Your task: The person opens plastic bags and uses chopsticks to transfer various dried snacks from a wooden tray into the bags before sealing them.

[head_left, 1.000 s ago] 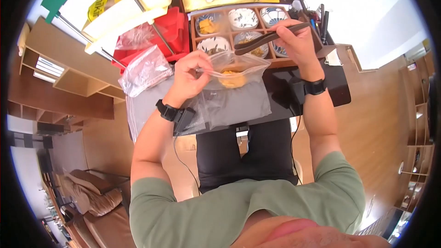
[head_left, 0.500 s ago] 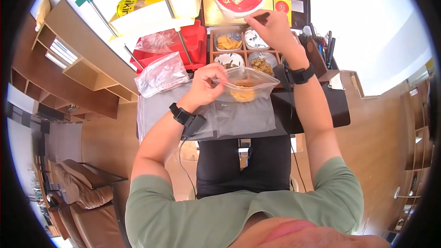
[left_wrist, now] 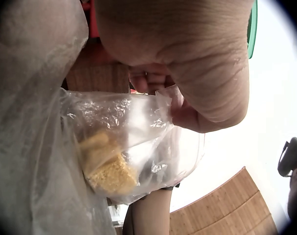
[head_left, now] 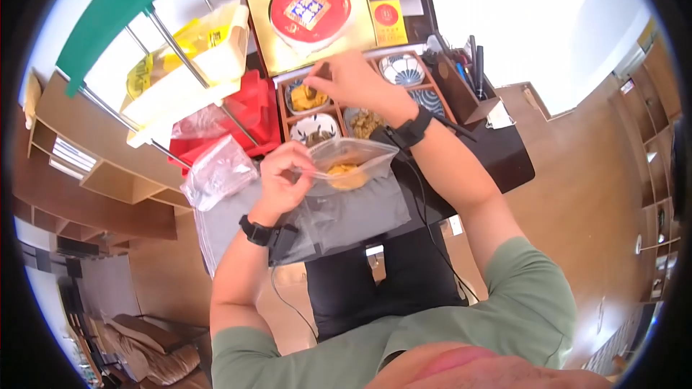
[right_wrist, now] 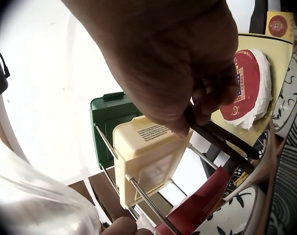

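My left hand [head_left: 282, 179] pinches the rim of a clear plastic bag [head_left: 369, 153], holding it up with its mouth spread. Yellow pieces [left_wrist: 112, 174] lie at the bag's bottom in the left wrist view. My right hand [head_left: 360, 83] is over the compartmented wooden box, at the bowl of yellow pieces [head_left: 308, 99]. Dark tongs [right_wrist: 222, 139] are gripped between its fingers and thumb in the right wrist view, their tips down at that bowl. Whether the tips hold a piece cannot be told. Beside it stands a bowl of brown pieces [head_left: 366, 124].
A red tray [head_left: 249, 112] and a rack with a cream basket [head_left: 231, 57] stand at the left, a crumpled plastic bag [head_left: 220, 173] below them. Behind the box lies a gold box with a red round package [head_left: 310, 11]. A pen holder [head_left: 461, 90] stands at the right.
My right hand, with the tongs, has moved left across the wooden box to the bowl of yellow pieces. My left hand still holds the bag. The head view has shifted.
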A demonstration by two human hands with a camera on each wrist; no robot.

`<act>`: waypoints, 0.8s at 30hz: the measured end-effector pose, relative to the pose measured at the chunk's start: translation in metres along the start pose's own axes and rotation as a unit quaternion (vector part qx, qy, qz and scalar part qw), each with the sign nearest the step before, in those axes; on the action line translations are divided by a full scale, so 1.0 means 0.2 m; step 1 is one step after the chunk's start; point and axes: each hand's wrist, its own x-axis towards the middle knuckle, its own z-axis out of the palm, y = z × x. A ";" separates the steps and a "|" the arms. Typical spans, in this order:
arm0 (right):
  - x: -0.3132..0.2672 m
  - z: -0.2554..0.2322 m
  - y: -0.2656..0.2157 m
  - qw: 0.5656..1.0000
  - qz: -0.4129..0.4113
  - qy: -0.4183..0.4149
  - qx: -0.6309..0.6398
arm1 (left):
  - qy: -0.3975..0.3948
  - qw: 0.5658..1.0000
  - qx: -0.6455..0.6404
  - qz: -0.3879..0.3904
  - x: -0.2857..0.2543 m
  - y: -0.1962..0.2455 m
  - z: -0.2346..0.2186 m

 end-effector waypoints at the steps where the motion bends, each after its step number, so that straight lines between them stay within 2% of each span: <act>1: 0.00 0.00 -0.02 1.000 0.021 -0.004 0.013 | -0.006 1.000 0.012 -0.014 0.00 0.02 0.00; 2: 0.00 0.03 0.00 0.999 0.021 -0.014 0.024 | -0.011 0.999 0.029 -0.026 0.00 0.05 -0.03; 4: 0.02 0.04 0.04 0.998 -0.044 0.034 0.007 | 0.007 0.999 0.038 -0.031 -0.01 0.05 -0.02; 5: 0.02 0.05 0.04 0.999 -0.012 0.016 0.033 | -0.004 1.000 0.026 -0.016 0.00 0.04 -0.02; 7: 0.01 0.06 0.03 0.999 -0.010 0.015 0.036 | -0.026 0.999 0.023 0.018 0.01 0.04 -0.03; 10: 0.01 0.06 0.02 1.000 0.001 0.013 0.024 | -0.012 0.999 -0.018 -0.034 0.00 0.05 -0.02; 12: 0.01 0.04 0.01 0.999 0.030 0.020 0.020 | -0.020 1.000 -0.005 -0.014 0.01 0.06 -0.03; 16: 0.01 0.04 0.05 0.998 0.016 0.035 0.056 | -0.025 1.000 -0.001 -0.008 0.01 0.04 -0.03; 18: 0.02 0.04 0.05 0.998 0.042 0.036 0.013 | -0.023 1.000 -0.002 -0.006 -0.01 0.05 -0.03; 22: 0.02 0.02 0.00 0.998 0.067 0.003 0.009 | -0.022 1.000 -0.005 -0.009 0.00 0.03 -0.03; 24: 0.00 0.05 0.03 1.000 -0.008 0.009 0.014 | -0.023 1.000 -0.007 -0.003 -0.01 0.04 -0.03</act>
